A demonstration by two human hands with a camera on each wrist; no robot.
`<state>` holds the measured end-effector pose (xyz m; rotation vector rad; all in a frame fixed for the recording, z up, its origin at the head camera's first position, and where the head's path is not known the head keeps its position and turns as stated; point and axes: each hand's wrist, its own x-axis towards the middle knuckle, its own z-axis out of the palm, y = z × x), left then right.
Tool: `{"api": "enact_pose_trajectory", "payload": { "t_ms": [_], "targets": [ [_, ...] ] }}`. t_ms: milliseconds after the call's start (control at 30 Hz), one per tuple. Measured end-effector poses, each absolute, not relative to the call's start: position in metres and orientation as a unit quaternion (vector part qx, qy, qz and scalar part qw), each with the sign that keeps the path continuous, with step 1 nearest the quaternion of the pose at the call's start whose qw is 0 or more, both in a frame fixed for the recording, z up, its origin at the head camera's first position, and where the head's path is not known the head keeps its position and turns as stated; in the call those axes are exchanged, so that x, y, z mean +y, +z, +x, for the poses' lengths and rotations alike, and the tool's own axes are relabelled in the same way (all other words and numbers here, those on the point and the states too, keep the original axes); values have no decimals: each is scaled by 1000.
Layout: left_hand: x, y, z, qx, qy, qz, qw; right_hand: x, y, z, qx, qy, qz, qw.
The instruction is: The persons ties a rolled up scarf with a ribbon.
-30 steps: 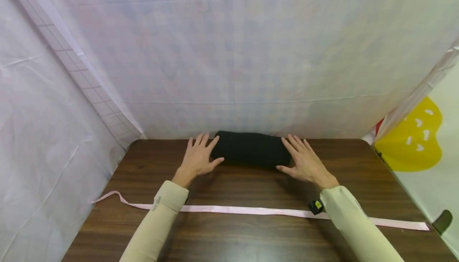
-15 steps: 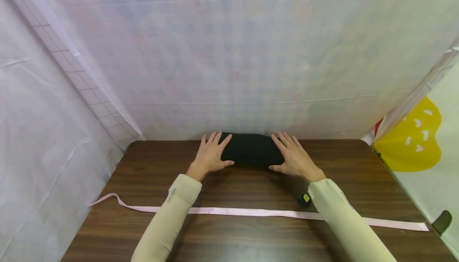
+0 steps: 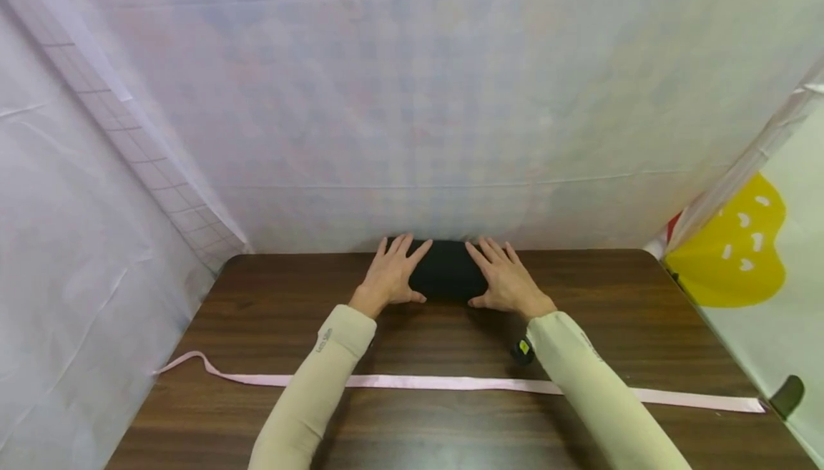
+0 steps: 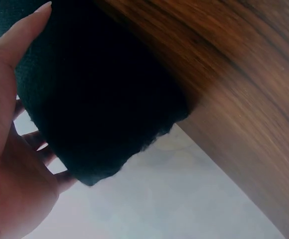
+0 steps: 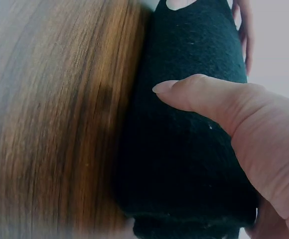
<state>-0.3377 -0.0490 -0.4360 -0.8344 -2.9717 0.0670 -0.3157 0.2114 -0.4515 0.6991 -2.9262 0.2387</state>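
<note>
Spread apart, the fingers of the left hand (image 3: 389,275) and right hand (image 3: 507,282) span the rolled black cloth (image 3: 447,270) at the far edge of the tabletop (image 3: 444,341); uneven pressure could skew it or loosen its layers.

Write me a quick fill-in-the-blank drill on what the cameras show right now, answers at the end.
1. The left hand and right hand both touch the dark roll at the table's ____ edge from the person.
2. The ribbon stretched across the table is pale ____.
3. In the right wrist view, the right hand's digit lying across the roll's face is its ____.
4. In the head view, the yellow decoration is on the picture's ____ side.

Missing words: far; pink; thumb; right.
</note>
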Motion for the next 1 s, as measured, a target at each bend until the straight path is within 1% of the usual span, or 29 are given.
{"api": "enact_pose_trajectory", "payload": {
  "t_ms": [233,433,600,767,1000],
  "targets": [
    [-48,-440,-342,-962,24,-270,33,206,-453,-321,-974,76,210,46],
    [-48,-442,-345,-965,44,-257,18,204,-456,-324,-974,73,211,38],
    [-48,-447,-345,-964,59,-257,23,201,-458,-325,-974,55,214,43],
    [-48,-452,-345,-964,65,-258,26,196,-458,-326,-978,27,204,32],
    [-48,-455,-347,-964,44,-262,29,191,-461,-327,-978,-8,204,40]
  ]
}}
